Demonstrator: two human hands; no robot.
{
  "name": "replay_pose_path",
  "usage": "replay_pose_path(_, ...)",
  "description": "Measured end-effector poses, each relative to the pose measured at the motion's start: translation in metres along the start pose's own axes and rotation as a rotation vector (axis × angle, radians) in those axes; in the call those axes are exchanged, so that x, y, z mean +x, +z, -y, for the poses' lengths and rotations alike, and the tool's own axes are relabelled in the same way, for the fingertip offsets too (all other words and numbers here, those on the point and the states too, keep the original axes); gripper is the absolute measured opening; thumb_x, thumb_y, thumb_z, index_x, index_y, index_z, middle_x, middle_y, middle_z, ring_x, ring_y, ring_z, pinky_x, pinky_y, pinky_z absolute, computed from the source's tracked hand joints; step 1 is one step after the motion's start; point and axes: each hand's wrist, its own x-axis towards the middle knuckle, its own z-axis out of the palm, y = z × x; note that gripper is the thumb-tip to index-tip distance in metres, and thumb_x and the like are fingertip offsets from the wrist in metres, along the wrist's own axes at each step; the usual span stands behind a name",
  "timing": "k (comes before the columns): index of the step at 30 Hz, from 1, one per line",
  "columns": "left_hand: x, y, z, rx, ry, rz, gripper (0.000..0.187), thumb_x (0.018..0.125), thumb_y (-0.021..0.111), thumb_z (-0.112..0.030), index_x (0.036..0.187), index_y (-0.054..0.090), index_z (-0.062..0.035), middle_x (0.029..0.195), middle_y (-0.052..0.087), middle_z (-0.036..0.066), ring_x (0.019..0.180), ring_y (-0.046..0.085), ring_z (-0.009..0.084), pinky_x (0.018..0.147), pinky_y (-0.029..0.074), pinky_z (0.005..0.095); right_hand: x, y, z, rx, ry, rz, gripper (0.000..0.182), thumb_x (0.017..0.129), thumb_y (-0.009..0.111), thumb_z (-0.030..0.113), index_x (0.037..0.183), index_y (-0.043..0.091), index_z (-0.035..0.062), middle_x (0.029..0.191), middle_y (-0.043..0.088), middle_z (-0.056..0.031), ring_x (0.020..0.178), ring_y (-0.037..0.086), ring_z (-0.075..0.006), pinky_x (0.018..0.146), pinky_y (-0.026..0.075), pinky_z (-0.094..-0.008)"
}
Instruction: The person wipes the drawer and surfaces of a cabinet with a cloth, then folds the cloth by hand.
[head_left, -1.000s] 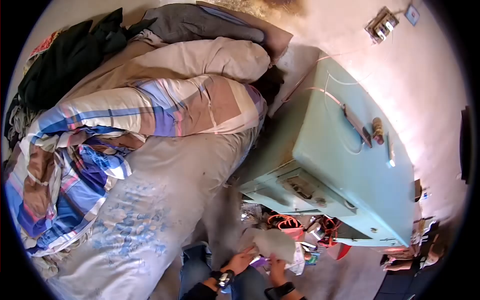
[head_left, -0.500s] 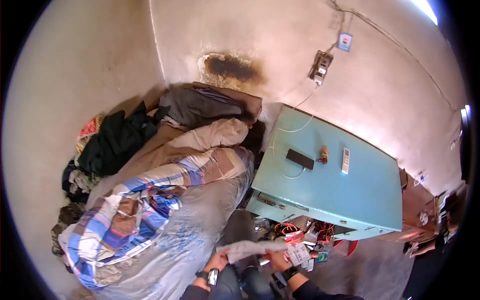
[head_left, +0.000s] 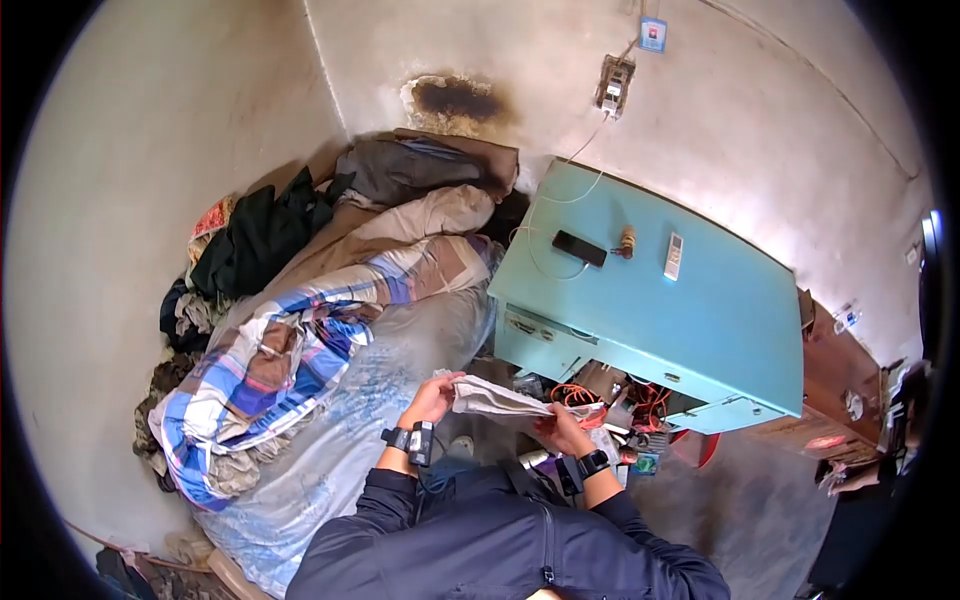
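Note:
A greyish-white folded cloth [head_left: 497,399] stretches between my two hands, in front of my body. My left hand [head_left: 430,399] grips its left end, fingers closed on the edge. At the opposite end my right hand [head_left: 566,431] pinches the lower right corner. The cloth sags only slightly, and its layered folds show along the lower edge. Both wrists carry dark straps with small devices. Behind my right hand lies a pile of odds and ends [head_left: 625,400] with orange cords, partly hidden by that hand.
On the left a bed [head_left: 400,345] holds a plaid blanket [head_left: 275,360] and dark clothes [head_left: 262,245]. A turquoise cabinet [head_left: 720,300] stands ahead, carrying a phone [head_left: 579,248], a white remote [head_left: 674,257] and a small brownish object [head_left: 627,242]. A white cable runs to the wall socket [head_left: 613,87].
Both hands have risen in the view with the cloth, which now looks narrower and more folded. My torso has come into view, and the bed and cabinet sit higher.

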Motion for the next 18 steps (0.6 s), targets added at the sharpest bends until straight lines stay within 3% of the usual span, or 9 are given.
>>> replay_pose_path(2, 0.004, -0.003, -0.001, -0.060, -0.029, 0.007, 0.037, 0.065, 0.035, -0.001, 0.099, 0.045, 0.0065, 0.096, 0.050, 0.014, 0.087, 0.049, 0.0213, 0.080, 0.036, 0.0285, -0.006, 0.001, 0.005, -0.099, 0.006, 0.043, 0.021, 0.075, 0.043, 0.023, 0.079, 0.047, 0.0027, 0.068, 0.048, -0.0082, 0.064, 0.049, -0.0196, 0.062, 0.043, -0.0326)
replay_pose_path(6, 0.027, -0.008, -0.011, -0.169, -0.072, 0.042, 0.037, 0.061, 0.038, 0.000, 0.097, 0.045, 0.0051, 0.094, 0.050, 0.014, 0.088, 0.048, 0.0225, 0.080, 0.037, 0.0307, 0.012, -0.003, 0.009, 0.005, 0.050, 0.064, 0.023, 0.075, 0.043, 0.024, 0.078, 0.047, 0.0017, 0.067, 0.049, -0.0079, 0.063, 0.049, -0.0196, 0.062, 0.043, -0.0336)
replay_pose_path(9, 0.061, -0.006, -0.022, -0.231, -0.098, 0.079, 0.036, 0.061, 0.039, 0.002, 0.096, 0.044, 0.0047, 0.092, 0.050, 0.013, 0.087, 0.048, 0.0222, 0.078, 0.038, 0.0316, 0.029, 0.003, 0.019, -0.061, 0.106, 0.090, 0.018, 0.075, 0.043, 0.022, 0.077, 0.048, 0.0041, 0.068, 0.049, -0.0048, 0.057, 0.047, -0.0149, 0.061, 0.043, -0.0316)
replay_pose_path(13, 0.110, 0.010, -0.054, -0.112, 0.007, 0.205, 0.037, 0.064, 0.039, 0.001, 0.100, 0.043, 0.0050, 0.093, 0.049, 0.012, 0.084, 0.047, 0.0196, 0.076, 0.037, 0.0295, 0.063, 0.029, 0.050, -0.016, 0.014, -0.034, 0.019, 0.076, 0.043, 0.021, 0.077, 0.048, 0.0033, 0.060, 0.048, -0.0036, 0.055, 0.046, -0.0147, 0.059, 0.042, -0.0296)
replay_pose_path(15, 0.132, 0.018, -0.072, 0.017, 0.102, 0.006, 0.037, 0.066, 0.040, 0.000, 0.103, 0.042, 0.0032, 0.088, 0.049, 0.009, 0.078, 0.046, 0.0157, 0.071, 0.036, 0.0257, 0.076, 0.052, 0.067, 0.012, -0.032, -0.110, 0.020, 0.076, 0.043, 0.022, 0.071, 0.047, 0.0034, 0.059, 0.047, -0.0042, 0.054, 0.046, -0.0157, 0.058, 0.042, -0.0304)
replay_pose_path(18, 0.181, 0.018, -0.092, 0.095, 0.152, -0.009, 0.043, 0.067, 0.040, 0.001, 0.109, 0.037, 0.0043, 0.092, 0.048, 0.007, 0.082, 0.046, 0.0137, 0.073, 0.035, 0.0224, 0.101, 0.078, 0.087, -0.088, -0.019, -0.096, 0.019, 0.076, 0.044, 0.021, 0.072, 0.047, 0.0034, 0.062, 0.047, -0.0042, 0.054, 0.045, -0.0140, 0.058, 0.042, -0.0296)
